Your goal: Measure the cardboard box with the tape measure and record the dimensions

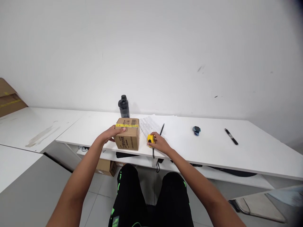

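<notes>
A brown cardboard box (127, 138) with dark printing and a yellow strip across its top stands at the front edge of the white table. My left hand (110, 133) grips its left side, thumb on the top face and fingers lower down. Just right of the box, my right hand (161, 142) is closed around a yellow tape measure (150, 139), whose black strap (153, 154) dangles over the table edge. Behind that hand, written sheets of paper (149, 125) lie on the table with a black pen (162, 129) on them.
Behind the box stands a dark water bottle (124, 107). Farther right lie a blue watch (196, 130) and a black marker-like stick (231, 136). Another cardboard box (106, 166) sits beneath the table, and a large carton (10, 99) is at the far left. The wall borders the table's back.
</notes>
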A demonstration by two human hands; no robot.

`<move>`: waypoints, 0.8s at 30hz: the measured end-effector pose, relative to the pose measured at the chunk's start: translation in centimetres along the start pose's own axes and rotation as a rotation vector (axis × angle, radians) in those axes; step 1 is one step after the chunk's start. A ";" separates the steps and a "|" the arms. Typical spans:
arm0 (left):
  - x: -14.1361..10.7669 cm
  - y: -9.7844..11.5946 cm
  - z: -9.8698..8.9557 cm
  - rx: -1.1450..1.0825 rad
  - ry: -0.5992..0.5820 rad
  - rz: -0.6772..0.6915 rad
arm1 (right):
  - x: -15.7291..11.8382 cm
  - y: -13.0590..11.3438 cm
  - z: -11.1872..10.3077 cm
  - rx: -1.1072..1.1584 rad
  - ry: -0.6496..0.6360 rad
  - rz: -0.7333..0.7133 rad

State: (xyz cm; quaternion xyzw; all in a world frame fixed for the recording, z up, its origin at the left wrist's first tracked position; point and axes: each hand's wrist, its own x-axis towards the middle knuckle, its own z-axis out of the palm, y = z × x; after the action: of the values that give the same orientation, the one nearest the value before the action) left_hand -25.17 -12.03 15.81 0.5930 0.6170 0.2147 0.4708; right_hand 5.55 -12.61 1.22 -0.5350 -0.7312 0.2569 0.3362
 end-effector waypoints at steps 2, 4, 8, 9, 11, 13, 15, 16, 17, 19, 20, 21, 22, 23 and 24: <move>0.1 0.0 0.1 -0.010 0.005 -0.008 | -0.3 0.4 0.4 0.032 0.055 0.028; 0.1 -0.1 0.1 -0.014 0.005 -0.007 | -0.6 0.5 0.7 0.008 0.096 0.056; 0.3 -0.2 0.1 -0.025 0.008 0.000 | -1.1 -0.2 0.5 -0.138 0.112 -0.003; 0.4 -0.3 0.1 -0.028 0.009 0.002 | -1.2 -0.4 0.3 -0.154 0.081 -0.063; 0.5 -0.4 0.1 -0.033 0.009 0.001 | -1.3 -0.6 -0.4 -0.135 -0.009 -0.180; 0.7 -0.5 0.2 -0.036 0.013 -0.011 | -1.4 -0.4 -1.0 -0.070 -0.071 -0.201; 0.8 -0.6 0.2 -0.036 0.023 -0.026 | -1.7 0.1 -1.3 0.002 -0.090 -0.125; 0.9 -0.6 0.2 -0.037 0.027 -0.028 | -1.9 0.4 -1.3 0.030 -0.092 -0.082; 0.9 -0.7 0.2 -0.038 0.027 -0.025 | -2.1 0.6 -1.2 0.053 -0.092 -0.045; 0.9 -0.8 0.2 -0.040 0.025 -0.018 | -2.5 0.8 -1.0 0.078 -0.073 0.007; 0.9 -0.9 0.2 -0.042 0.024 -0.013 | -2.6 0.7 -0.9 0.081 -0.048 0.027; 0.8 -1.0 0.2 -0.042 0.024 -0.009 | -2.6 0.5 -0.9 0.089 -0.007 0.042; 0.8 -1.0 0.2 -0.041 0.024 -0.003 | -2.5 0.0 -1.0 0.104 0.051 0.043; 0.7 -1.0 0.2 -0.039 0.021 0.002 | -2.2 -0.7 -1.2 0.126 0.123 0.029; 0.6 -1.0 0.2 -0.036 0.017 0.005 | -1.8 -1.7 -1.6 0.153 0.205 0.001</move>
State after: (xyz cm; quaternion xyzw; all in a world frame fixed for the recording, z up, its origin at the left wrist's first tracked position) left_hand -25.43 -11.75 14.67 0.5840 0.6156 0.2318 0.4756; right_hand 6.10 -14.81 3.11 -0.5315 -0.6711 0.2559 0.4490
